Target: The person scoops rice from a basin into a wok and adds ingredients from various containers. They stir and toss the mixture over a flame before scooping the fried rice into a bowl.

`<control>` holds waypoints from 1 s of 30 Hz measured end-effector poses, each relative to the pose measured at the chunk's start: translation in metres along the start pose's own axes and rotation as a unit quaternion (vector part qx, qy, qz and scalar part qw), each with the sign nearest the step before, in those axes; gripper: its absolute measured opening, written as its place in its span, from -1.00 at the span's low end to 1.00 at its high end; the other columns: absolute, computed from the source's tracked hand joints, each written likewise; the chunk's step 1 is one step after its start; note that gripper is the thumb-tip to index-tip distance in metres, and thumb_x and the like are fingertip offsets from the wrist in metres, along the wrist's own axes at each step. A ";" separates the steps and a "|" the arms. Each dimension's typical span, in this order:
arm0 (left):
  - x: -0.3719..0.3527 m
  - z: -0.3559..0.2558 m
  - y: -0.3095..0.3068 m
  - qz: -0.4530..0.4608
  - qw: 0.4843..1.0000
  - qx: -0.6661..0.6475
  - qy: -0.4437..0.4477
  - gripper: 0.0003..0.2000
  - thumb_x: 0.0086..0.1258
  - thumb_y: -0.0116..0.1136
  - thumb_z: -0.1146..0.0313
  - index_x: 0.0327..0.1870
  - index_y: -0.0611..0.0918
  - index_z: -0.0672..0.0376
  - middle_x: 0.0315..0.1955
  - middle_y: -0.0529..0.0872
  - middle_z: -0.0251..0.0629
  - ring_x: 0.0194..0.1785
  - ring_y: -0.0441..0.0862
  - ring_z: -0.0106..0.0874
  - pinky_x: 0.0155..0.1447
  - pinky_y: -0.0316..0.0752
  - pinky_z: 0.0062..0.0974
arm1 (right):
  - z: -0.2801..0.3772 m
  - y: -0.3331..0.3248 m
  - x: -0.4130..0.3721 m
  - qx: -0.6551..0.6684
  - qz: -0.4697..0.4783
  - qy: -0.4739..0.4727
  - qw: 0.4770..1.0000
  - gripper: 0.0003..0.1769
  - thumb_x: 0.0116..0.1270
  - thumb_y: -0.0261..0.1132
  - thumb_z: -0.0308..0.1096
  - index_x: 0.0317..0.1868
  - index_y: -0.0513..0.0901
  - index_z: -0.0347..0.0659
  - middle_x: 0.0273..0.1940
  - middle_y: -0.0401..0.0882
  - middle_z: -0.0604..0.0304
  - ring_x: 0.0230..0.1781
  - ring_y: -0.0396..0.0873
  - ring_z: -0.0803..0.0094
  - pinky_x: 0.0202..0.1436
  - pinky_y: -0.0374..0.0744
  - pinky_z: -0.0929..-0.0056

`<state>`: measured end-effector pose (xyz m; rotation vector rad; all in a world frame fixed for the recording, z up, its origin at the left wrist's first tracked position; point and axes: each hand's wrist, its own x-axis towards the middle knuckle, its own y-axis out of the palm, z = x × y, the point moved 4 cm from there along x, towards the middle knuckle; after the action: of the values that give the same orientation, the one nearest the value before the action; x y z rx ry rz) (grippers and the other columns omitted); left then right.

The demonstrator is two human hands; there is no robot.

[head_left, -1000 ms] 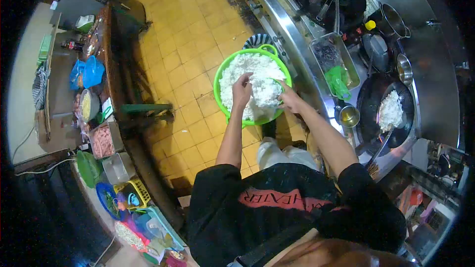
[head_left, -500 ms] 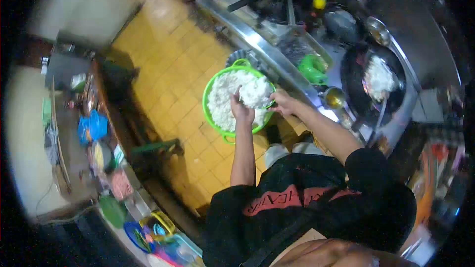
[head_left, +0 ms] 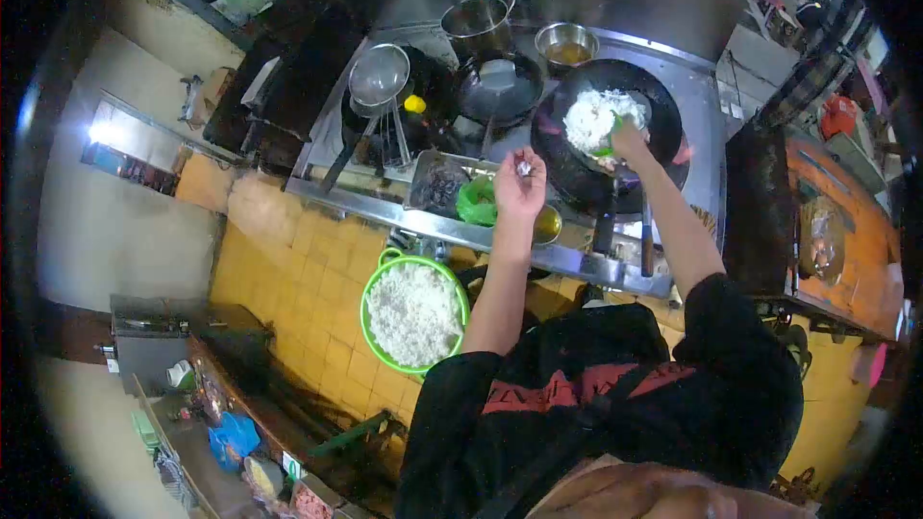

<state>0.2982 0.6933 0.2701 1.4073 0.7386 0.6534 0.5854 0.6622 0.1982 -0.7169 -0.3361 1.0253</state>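
Over the large wok [head_left: 663, 86], my right hand [head_left: 630, 139] grips a small green bowl [head_left: 618, 125], mostly hidden by the hand and white rice. The bowl seems tilted into the mound of rice [head_left: 588, 120] in the wok. My left hand [head_left: 522, 190] hovers empty at the stove's front, palm up, fingers loosely curled and apart, with whitish bits on it. Below it and to the left, a bright green colander [head_left: 366, 312] full of white rice [head_left: 415, 312] stands low, near the stove's front edge.
On the steel stove are a smaller wok [head_left: 524, 101], a wire strainer [head_left: 379, 75], a pot [head_left: 478, 24], a metal bowl [head_left: 567, 43] and a tray [head_left: 437, 183] with a green bag [head_left: 477, 202]. Ladle handles [head_left: 646, 245] jut over the front edge. An orange-topped table [head_left: 836, 202] stands right.
My right hand has carried the green bowl of rice from the colander to the large wok. My left hand has left the rice and risen toward the stove. The view has turned toward the stove.
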 end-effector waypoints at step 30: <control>-0.363 -0.230 -0.161 -0.513 0.746 0.266 0.330 -0.36 0.31 -0.03 -0.24 0.22 0.41 0.08 -0.43 0.49 -0.31 -0.40 0.41 -0.43 -0.18 0.44 -0.23 | 0.249 0.204 -0.244 0.361 0.528 0.063 0.766 -0.51 0.42 0.13 -0.17 0.23 0.20 -0.15 0.12 0.36 0.03 -0.32 0.60 0.29 -0.35 0.64 0.42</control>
<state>-0.1123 0.5428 0.1294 0.9649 2.1976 -0.0049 0.1887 0.6116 0.2576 -0.1957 0.6774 1.9995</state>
